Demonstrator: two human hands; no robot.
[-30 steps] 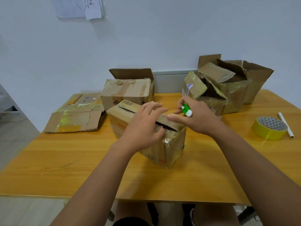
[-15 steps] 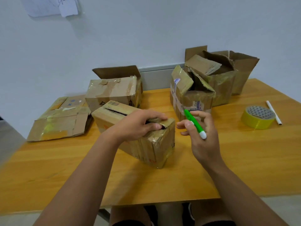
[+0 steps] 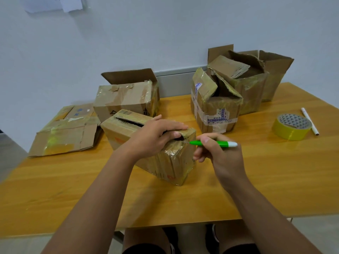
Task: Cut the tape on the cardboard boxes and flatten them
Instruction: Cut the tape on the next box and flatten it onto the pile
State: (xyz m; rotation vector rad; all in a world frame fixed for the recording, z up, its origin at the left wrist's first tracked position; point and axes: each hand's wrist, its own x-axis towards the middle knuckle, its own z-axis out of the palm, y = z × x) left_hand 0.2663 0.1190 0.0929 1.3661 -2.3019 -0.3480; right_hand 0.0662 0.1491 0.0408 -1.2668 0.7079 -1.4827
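Right hand point(image 3: 222, 158) has swung the green cutter point(image 3: 213, 143) round: a second ago it was up over the box top beside the left hand, half a second ago lifted clear with tip pointing away. Now it lies near level, thin blade tip at the box's right end face, just under the top edge. Can't tell for sure if the blade is in the tape or only touching it. Looks like the top seam is already slit, dark gap runs along the lid, so this is likely the end-tape cut, needed before the flaps can open.

Left hand point(image 3: 156, 136) is now hooked over the top right edge of the taped box point(image 3: 165, 158), fingers point(image 3: 176, 134) curled into the slit, clamping it steady; earlier they lay flat across the lid.

Right hand is clenched round the cutter barrel like a pen. Cutter's long axis runs left-right across the view, tip left toward the box, white cap end right.

Box sits mid tabletop point(image 3: 256, 180) in front of the person, turned diagonal, long axis from far-left to near-right, upright, not flattened yet.

One flattened box point(image 3: 67, 132) lies at left. Three more boxes stand behind, still to do. Yellow tape roll point(image 3: 291, 126) and white pen point(image 3: 310, 121) well off right, untouched.
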